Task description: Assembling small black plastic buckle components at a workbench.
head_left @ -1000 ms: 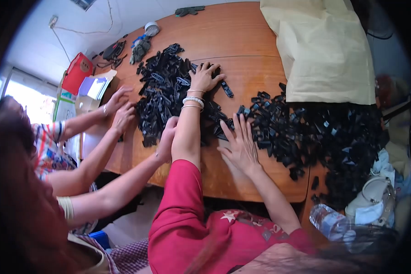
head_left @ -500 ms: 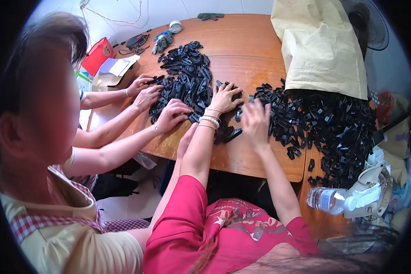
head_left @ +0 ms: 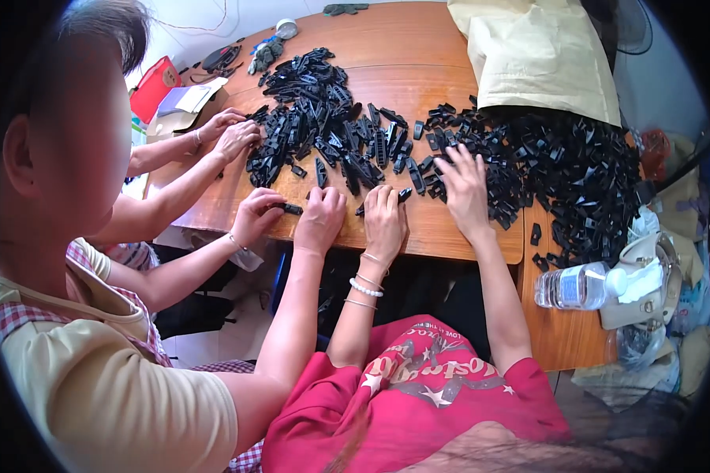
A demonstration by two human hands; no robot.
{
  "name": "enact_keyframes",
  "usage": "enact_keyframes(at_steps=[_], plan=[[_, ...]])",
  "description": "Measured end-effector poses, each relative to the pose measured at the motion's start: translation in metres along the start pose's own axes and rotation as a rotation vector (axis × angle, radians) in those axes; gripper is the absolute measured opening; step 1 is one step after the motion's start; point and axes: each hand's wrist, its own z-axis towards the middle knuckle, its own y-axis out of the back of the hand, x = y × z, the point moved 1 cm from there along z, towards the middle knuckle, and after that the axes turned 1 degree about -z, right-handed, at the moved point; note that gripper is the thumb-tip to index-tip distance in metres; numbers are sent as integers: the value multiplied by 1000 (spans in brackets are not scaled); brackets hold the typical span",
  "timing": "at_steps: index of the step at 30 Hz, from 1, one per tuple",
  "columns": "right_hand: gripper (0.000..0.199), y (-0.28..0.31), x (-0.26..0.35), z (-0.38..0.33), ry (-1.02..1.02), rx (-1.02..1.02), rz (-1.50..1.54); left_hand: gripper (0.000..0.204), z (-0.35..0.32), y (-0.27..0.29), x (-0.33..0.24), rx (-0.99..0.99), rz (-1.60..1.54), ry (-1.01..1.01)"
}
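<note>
My left hand [head_left: 385, 223], with bracelets on its wrist, is near the table's front edge. Its fingers are closed around a long black plastic part [head_left: 404, 195], whose ends show on either side. To its right, my right hand [head_left: 467, 189] reaches out with fingers apart, fingertips by the near-left edge of a heap of small black plastic parts [head_left: 584, 173]; nothing shows in its grasp. Beyond my left hand lies a second pile of longer black parts [head_left: 312, 106], with several pieces [head_left: 383, 146] scattered toward the right heap.
Close on my left, a co-worker's hands [head_left: 321, 217] handle a black piece at the table edge; another person's hands [head_left: 237, 140] are at the left pile. A large tan sack [head_left: 540, 63] lies behind the right heap. A plastic bottle [head_left: 572, 286] and a pale bag [head_left: 647, 272] are at right.
My left hand has drawn back from the parts toward the table edge and now holds a black part. My right hand has shifted slightly right. The near co-worker's hands have pulled back too.
</note>
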Motion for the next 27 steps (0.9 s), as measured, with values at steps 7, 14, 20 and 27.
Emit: enact_keyframes(at_steps=[7, 14, 20, 27], plan=[[16, 33, 17, -43, -203, -46, 2, 22, -23, 11, -9, -91, -47, -177], [24, 16, 17, -36, -121, 33, -166, 28, -47, 24, -15, -75, -139, -203], [12, 14, 15, -20, 127, 150, -198, 29, -38, 36, -5, 33, -246, 117], [23, 27, 38, -49, -181, 116, 268, 33, -45, 47, 4, 161, -243, 279]])
